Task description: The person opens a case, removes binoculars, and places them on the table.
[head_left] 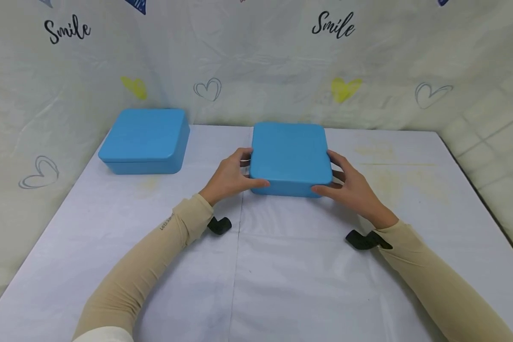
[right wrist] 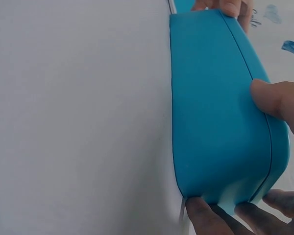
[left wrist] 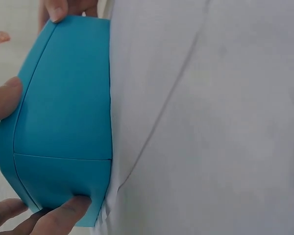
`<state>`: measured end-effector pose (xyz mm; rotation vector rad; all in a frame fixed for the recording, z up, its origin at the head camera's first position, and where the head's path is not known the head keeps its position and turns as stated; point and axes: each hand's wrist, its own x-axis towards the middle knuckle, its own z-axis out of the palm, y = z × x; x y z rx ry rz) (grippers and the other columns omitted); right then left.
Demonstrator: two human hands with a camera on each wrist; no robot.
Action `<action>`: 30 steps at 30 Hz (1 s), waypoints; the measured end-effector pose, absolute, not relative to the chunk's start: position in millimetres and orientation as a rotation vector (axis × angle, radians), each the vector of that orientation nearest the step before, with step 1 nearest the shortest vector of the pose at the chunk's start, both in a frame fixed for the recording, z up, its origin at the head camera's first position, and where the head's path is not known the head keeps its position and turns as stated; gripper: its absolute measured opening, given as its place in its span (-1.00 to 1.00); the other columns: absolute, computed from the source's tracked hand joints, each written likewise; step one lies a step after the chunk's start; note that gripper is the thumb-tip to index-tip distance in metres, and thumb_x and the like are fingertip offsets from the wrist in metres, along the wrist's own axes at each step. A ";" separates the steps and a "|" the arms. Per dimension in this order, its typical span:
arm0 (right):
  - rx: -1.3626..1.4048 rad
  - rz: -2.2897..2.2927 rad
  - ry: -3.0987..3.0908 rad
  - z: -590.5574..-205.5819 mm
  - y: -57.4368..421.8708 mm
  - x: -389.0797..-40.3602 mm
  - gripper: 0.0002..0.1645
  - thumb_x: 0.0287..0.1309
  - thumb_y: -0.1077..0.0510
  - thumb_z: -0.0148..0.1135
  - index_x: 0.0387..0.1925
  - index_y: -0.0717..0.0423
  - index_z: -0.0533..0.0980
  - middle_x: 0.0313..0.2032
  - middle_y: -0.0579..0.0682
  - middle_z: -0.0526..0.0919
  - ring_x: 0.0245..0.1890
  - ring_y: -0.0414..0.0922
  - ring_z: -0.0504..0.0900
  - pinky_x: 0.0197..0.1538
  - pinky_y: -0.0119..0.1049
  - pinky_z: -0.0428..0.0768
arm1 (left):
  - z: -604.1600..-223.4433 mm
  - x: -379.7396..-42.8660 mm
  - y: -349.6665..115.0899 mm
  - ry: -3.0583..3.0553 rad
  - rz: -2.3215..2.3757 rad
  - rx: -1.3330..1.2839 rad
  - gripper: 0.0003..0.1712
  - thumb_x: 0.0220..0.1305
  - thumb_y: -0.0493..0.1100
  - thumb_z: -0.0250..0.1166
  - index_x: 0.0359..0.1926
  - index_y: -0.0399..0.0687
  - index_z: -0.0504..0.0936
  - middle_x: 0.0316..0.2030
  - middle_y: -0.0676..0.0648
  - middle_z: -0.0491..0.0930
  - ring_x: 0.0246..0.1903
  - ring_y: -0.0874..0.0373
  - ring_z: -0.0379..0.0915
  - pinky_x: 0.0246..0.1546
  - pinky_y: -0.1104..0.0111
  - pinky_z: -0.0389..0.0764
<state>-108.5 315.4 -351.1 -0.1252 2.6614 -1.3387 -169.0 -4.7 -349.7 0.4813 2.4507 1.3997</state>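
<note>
A blue lidded box (head_left: 290, 152) with rounded corners lies flat near the back middle of the table, its lid on. My left hand (head_left: 231, 175) grips its left side, thumb on the front face near the lid seam and fingers along the side. On the opposite side my right hand (head_left: 350, 185) holds it the same way, thumb at the front right corner. In the left wrist view the left thumb (left wrist: 7, 98) presses by the seam of the box (left wrist: 63, 98). The right wrist view shows the right thumb (right wrist: 274, 98) at the seam and the fingertips low on the side.
A second blue box (head_left: 145, 137), closed, stands at the back left of the table. White cloth covers the table (head_left: 299, 285). Behind it hangs a pale printed curtain (head_left: 265, 61). Black straps (head_left: 367, 240) stick out at both wrists.
</note>
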 end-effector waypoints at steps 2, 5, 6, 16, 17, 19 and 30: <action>-0.124 -1.346 2.659 -351.2 317.2 -106.7 0.33 0.19 -0.11 0.50 0.68 -0.22 -0.23 0.68 0.00 -0.09 0.57 0.27 0.26 0.46 0.11 0.47 | -349.7 -167.3 -3.0 2.444 1.406 0.487 0.18 0.05 0.04 0.64 0.57 -0.09 0.16 0.52 -0.14 0.32 0.47 -0.07 0.38 0.34 0.12 0.61; -0.119 -1.365 2.650 -351.6 320.3 -104.5 0.33 0.19 -0.10 0.51 0.68 -0.23 -0.22 0.68 -0.02 -0.09 0.57 0.24 0.25 0.47 0.09 0.47 | -349.8 -165.4 -0.4 2.432 1.422 0.495 0.17 0.06 0.03 0.64 0.56 -0.09 0.17 0.52 -0.14 0.32 0.48 -0.07 0.37 0.33 0.14 0.61; -0.115 -1.369 2.648 -351.5 321.3 -103.5 0.33 0.19 -0.10 0.51 0.67 -0.24 -0.22 0.68 -0.04 -0.09 0.58 0.23 0.25 0.47 0.09 0.47 | -349.8 -164.9 0.4 2.427 1.427 0.496 0.17 0.06 0.03 0.64 0.56 -0.09 0.17 0.52 -0.13 0.31 0.48 -0.06 0.36 0.34 0.14 0.61; -0.093 -1.366 2.655 -352.4 330.5 -95.4 0.32 0.17 -0.12 0.53 0.67 -0.28 -0.18 0.67 -0.07 -0.06 0.58 0.21 0.27 0.46 0.02 0.49 | -349.2 -158.8 9.3 2.400 1.447 0.498 0.16 0.05 0.00 0.65 0.55 -0.08 0.18 0.51 -0.12 0.33 0.48 -0.04 0.35 0.32 0.17 0.62; -0.085 -1.364 2.660 -352.0 330.8 -94.5 0.31 0.16 -0.12 0.53 0.67 -0.28 -0.17 0.67 -0.07 -0.04 0.58 0.20 0.27 0.46 0.00 0.49 | -349.3 -158.2 10.0 2.397 1.449 0.501 0.16 0.05 0.00 0.65 0.55 -0.08 0.18 0.50 -0.12 0.33 0.48 -0.04 0.35 0.32 0.17 0.62; -0.076 -1.365 2.656 -350.5 331.5 -92.6 0.32 0.15 -0.13 0.53 0.67 -0.28 -0.17 0.67 -0.08 -0.04 0.58 0.20 0.27 0.47 0.01 0.48 | -349.2 -157.2 11.1 2.396 1.446 0.501 0.16 0.05 0.00 0.65 0.55 -0.09 0.18 0.50 -0.12 0.33 0.48 -0.04 0.35 0.32 0.16 0.63; -0.076 -1.359 2.670 -349.1 341.2 -81.5 0.36 0.15 -0.12 0.54 0.68 -0.20 -0.20 0.68 0.02 -0.09 0.55 0.30 0.26 0.45 0.17 0.45 | -349.4 -151.7 21.2 2.390 1.427 0.532 0.14 0.02 -0.02 0.66 0.51 -0.13 0.21 0.45 -0.13 0.38 0.46 -0.05 0.37 0.30 0.16 0.64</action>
